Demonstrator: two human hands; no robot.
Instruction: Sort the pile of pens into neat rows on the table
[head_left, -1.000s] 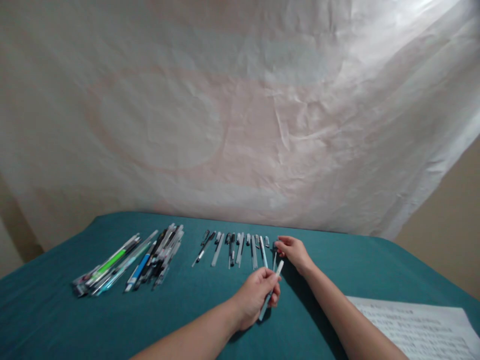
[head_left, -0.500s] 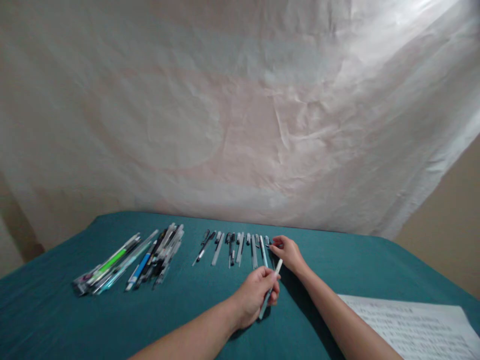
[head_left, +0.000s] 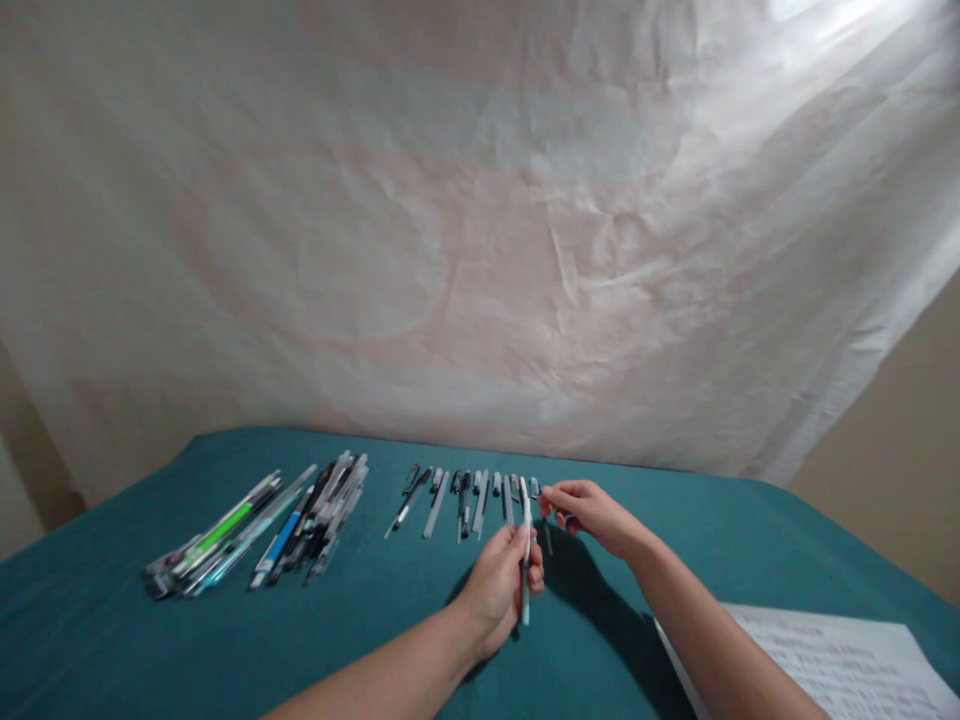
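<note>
My left hand (head_left: pixel 501 585) is closed around a slim white pen (head_left: pixel 526 590), which points away from me nearly upright in the view. To its right, my right hand (head_left: pixel 592 515) hovers with thumb and fingertips pinched together; anything between them is too small to make out. A thin refill-like stick (head_left: pixel 549 540) shows just below those fingertips. Beside them, at the right end of a row of pen parts, lies a small clear cap (head_left: pixel 535 488). The row holds clear barrels (head_left: pixel 436 505), dark refills and caps, such as a black-tipped refill piece (head_left: pixel 409 500).
At the left lie a bundle of pens with a bright green one (head_left: pixel 217 538) and a pile of clear and black pens (head_left: pixel 334 520) beside a blue pen (head_left: pixel 281 540). A printed sheet (head_left: pixel 832 655) rests at the front right of the green cloth (head_left: pixel 337 650). A pale sheet (head_left: pixel 480 250) hangs behind.
My left hand has shifted slightly left, and the white pen has turned from slanting right to nearly upright. My right hand has moved a little right, fingertips still pinched.
</note>
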